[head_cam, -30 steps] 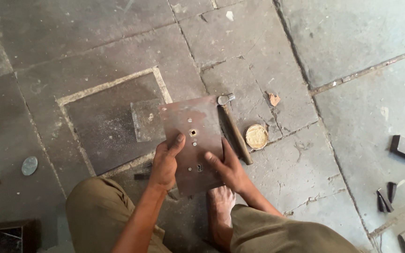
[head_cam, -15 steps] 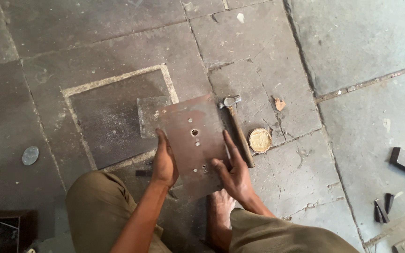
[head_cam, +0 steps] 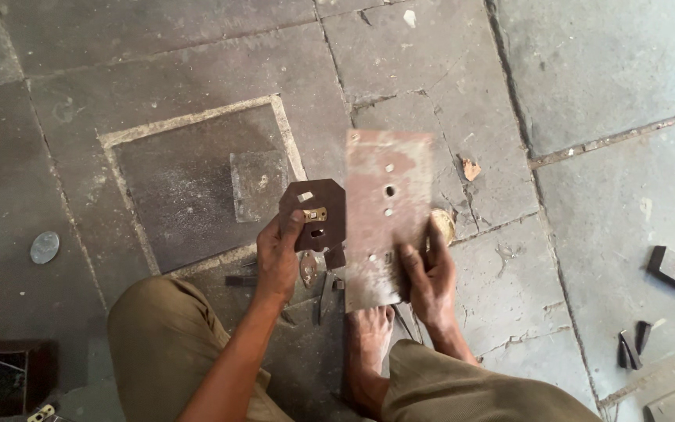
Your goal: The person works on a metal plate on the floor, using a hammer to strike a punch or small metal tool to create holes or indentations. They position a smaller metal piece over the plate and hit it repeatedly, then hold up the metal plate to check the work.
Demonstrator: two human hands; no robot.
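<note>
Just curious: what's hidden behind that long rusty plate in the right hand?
Behind the rusty plate only a round brass disc's edge shows, on the stone floor. The rest is covered.

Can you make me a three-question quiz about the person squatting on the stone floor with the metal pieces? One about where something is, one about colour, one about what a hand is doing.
1. Where does the round grey disc lie?
A. on the floor beyond the left hand
B. on the long plate
C. on the bare foot

2. What colour is the long plate?
A. bright blue
B. rusty reddish brown
C. white

3. What is the left hand doing?
A. lying flat on the floor
B. resting on the knee
C. holding a small dark plate

Answers:
1 A, it sits alone on the stone floor.
2 B, rust covers it, held by the right hand.
3 C, the fingers grip its lower edge.
</note>
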